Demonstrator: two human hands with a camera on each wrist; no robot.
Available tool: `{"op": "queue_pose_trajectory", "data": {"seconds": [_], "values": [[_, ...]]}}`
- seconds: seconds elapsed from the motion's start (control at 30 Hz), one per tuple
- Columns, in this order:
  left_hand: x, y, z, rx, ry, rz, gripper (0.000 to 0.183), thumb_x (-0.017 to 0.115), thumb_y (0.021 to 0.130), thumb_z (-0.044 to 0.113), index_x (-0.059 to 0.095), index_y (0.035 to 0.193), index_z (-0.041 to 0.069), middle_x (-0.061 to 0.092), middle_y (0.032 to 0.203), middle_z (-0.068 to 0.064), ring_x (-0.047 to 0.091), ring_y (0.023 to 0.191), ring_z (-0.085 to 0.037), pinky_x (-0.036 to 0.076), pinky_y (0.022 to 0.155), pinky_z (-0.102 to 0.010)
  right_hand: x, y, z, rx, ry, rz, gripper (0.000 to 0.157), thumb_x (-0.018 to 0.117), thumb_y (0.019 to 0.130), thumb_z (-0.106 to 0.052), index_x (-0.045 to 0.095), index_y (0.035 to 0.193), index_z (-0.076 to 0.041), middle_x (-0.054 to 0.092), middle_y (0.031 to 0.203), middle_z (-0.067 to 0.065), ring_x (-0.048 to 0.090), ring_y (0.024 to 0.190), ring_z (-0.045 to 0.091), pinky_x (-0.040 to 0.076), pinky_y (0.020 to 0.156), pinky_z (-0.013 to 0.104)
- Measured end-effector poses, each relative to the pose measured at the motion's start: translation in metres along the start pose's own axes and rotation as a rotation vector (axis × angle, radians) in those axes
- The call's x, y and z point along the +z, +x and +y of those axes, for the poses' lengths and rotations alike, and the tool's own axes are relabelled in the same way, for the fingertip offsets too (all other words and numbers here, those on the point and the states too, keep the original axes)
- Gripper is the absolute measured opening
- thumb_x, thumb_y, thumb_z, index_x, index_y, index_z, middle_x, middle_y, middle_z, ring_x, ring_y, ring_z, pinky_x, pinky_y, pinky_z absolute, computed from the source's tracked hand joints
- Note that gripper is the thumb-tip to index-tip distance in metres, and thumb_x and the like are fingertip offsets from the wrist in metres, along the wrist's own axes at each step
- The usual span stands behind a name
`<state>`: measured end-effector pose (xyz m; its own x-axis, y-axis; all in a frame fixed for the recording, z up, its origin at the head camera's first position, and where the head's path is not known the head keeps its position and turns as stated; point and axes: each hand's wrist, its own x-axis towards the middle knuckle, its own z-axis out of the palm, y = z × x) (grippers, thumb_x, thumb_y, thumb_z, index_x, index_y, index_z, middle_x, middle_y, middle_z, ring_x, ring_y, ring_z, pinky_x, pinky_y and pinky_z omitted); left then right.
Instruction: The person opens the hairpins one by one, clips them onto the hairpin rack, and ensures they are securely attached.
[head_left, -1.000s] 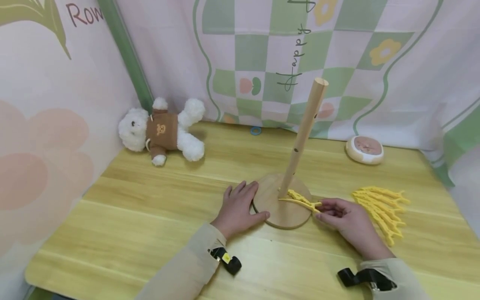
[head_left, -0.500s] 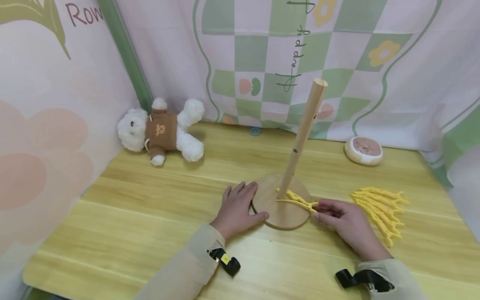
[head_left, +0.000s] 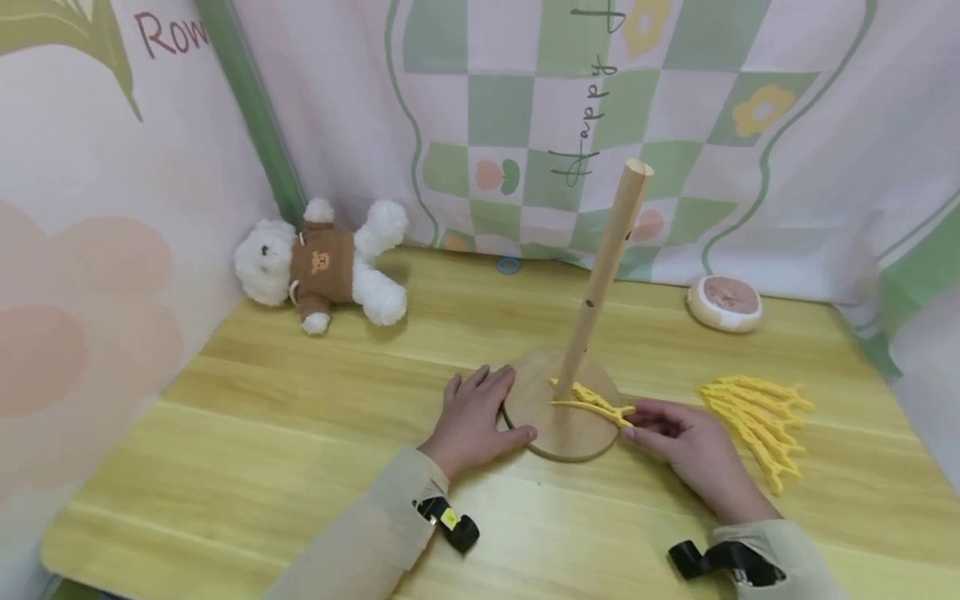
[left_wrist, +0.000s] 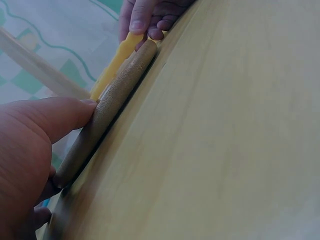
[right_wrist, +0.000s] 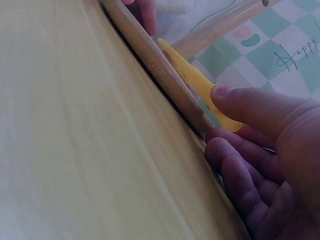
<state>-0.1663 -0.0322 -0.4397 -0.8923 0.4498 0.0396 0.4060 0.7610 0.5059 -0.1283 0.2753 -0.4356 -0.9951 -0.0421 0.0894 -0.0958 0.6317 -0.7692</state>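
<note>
My left hand [head_left: 471, 423] rests against the left edge of a round wooden base [head_left: 566, 440], fingers spread along the rim and thumb on top. From the base rises a wooden post [head_left: 609, 250] with small dark holes. My right hand [head_left: 693, 446] pinches the forked end of a yellow branch-shaped piece [head_left: 596, 407] between thumb and fingers. Its two strands, one bumpy and one smooth, reach over the base to the foot of the post. In the right wrist view the thumb lies on top of the yellow piece [right_wrist: 197, 82], right at the base's rim [right_wrist: 165, 75].
Several more yellow branch-shaped pieces [head_left: 753, 421] lie fanned out to the right of my right hand. A plush toy [head_left: 326, 265] in a brown top lies at the back left. A small blue ring [head_left: 508, 265] and a rounded white-and-pink device [head_left: 725, 303] are near the back curtain [head_left: 498, 117].
</note>
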Motion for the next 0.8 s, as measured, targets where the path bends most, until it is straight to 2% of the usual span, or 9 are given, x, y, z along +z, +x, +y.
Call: {"op": "queue_pose_trajectory", "data": {"seconds": [0.3, 0.8], "values": [[0.006, -0.0065, -0.0051, -0.017, -0.025, 0.029, 0.088, 0.066, 0.088, 0.059, 0.036, 0.157, 0.012, 0.036, 0.16, -0.003, 0.024, 0.15, -0.033, 0.009, 0.119, -0.061, 0.0014, 0.0045, -0.0017, -0.016, 0.006, -0.061, 0.046, 0.081, 0.086, -0.028, 0.07, 0.122, -0.002, 0.075, 0.105, 0.008, 0.068, 0.085, 0.006, 0.055, 0.073, 0.022], [0.0052, -0.0009, 0.0007, 0.01, 0.004, 0.007, 0.088, 0.065, 0.089, 0.06, 0.035, 0.157, 0.013, 0.035, 0.161, -0.002, 0.024, 0.15, -0.032, 0.009, 0.119, -0.06, -0.0003, -0.0032, 0.001, 0.0, -0.01, -0.009, 0.045, 0.082, 0.085, -0.03, 0.072, 0.12, -0.004, 0.075, 0.103, 0.006, 0.066, 0.083, 0.005, 0.054, 0.071, 0.021]]}}
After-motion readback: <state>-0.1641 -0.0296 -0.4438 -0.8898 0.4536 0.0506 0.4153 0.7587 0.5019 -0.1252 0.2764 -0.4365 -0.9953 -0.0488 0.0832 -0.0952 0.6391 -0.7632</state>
